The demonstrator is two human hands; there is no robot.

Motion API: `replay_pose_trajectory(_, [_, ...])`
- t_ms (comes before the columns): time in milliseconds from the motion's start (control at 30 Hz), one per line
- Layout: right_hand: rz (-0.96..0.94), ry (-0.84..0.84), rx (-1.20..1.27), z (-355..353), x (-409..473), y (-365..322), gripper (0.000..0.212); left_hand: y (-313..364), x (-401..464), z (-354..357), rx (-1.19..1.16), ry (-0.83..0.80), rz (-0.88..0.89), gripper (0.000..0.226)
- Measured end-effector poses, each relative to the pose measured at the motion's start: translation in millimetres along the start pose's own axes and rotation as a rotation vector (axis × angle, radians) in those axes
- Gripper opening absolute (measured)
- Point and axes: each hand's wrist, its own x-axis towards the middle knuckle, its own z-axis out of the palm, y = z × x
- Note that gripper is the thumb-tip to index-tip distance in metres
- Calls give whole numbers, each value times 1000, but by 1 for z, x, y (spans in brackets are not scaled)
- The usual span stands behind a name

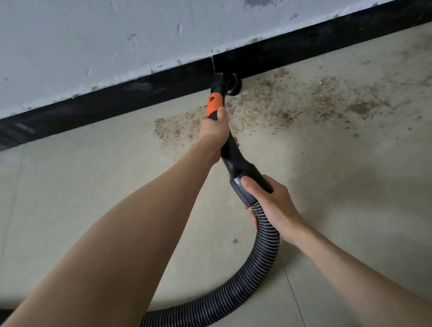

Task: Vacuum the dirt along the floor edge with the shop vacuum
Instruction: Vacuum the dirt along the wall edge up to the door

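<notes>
While the brush head [231, 83] sits on the floor [337, 207] against the black baseboard [106, 104], brown dirt [294, 101] spreads along that edge to its right; the left hand [214, 127] grips the orange-and-black wand [215, 104]; the right hand [272, 203] grips the cuff where the ribbed hose [253, 281] joins.

Soft dim daylight, wide-angle edge distortion

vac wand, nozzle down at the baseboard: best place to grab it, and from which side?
Two grips, as shown: left hand wraps the wand just below its orange section, right hand holds the cuff where the ribbed hose joins. Both sections are round and slim, angled toward the person, so come from above and behind.
</notes>
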Motion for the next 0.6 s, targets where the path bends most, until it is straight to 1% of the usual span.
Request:
replay_pose_trajectory(133, [-46,-40,-35,15,-5,-1,28,-3,-8,-23,-48,56,1,41])
replay_pose_trajectory(300, [-53,-148,-112,49,-13,-5,29,-11,-18,-74,-95,167,15,34])
replay_pose_trajectory(433, [-49,-272,-185,85,-22,-8,32,-25,-27,-125,-125,281,-43,41])
replay_pose_trajectory(600, [-32,-355,-232,130,-38,0,35,-46,-37,-179,-144,376,-125,43])
